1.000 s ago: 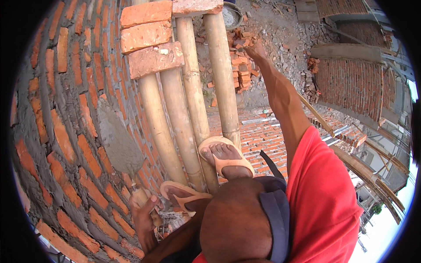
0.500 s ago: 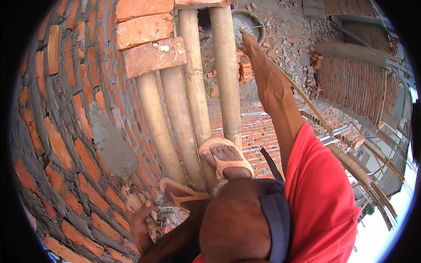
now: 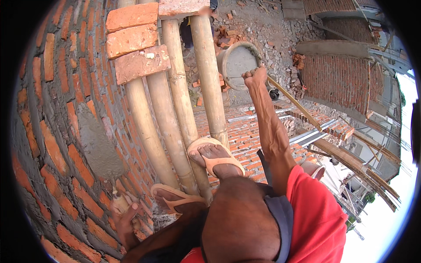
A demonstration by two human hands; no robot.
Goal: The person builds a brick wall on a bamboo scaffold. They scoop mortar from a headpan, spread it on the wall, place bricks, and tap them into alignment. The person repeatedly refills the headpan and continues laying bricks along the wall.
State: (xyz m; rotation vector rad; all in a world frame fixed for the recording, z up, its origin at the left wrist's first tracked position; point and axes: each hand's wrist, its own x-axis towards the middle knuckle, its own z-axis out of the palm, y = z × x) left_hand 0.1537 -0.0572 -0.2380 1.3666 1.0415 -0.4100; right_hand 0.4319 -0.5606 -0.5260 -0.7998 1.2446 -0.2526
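My right hand (image 3: 255, 76) is closed at the end of my outstretched arm, on the thin wire handle of a round bucket (image 3: 225, 65). Grey wet mortar (image 3: 241, 61) fills the bucket, which hangs beyond the bamboo poles. Low on the left, my left hand (image 3: 127, 219) is wrapped round the wooden grip of a trowel (image 3: 101, 151). Mortar coats the trowel's blade, which lies in front of the brick wall (image 3: 52, 144). Some of the left fingers are hidden behind the grip.
My sandalled feet stand on several bamboo poles (image 3: 175, 79). Loose bricks (image 3: 142, 64) rest across the poles ahead. Dark clothing (image 3: 186, 33), apparently another person's, shows between poles. Rubble (image 3: 272, 26) covers the ground far below; a thin wooden strip (image 3: 298, 103) slants at right.
My right hand and the bucket have come nearer and toward the right; the bucket looks larger and more of it shows. My left hand still holds the trowel as the view shifts slightly.
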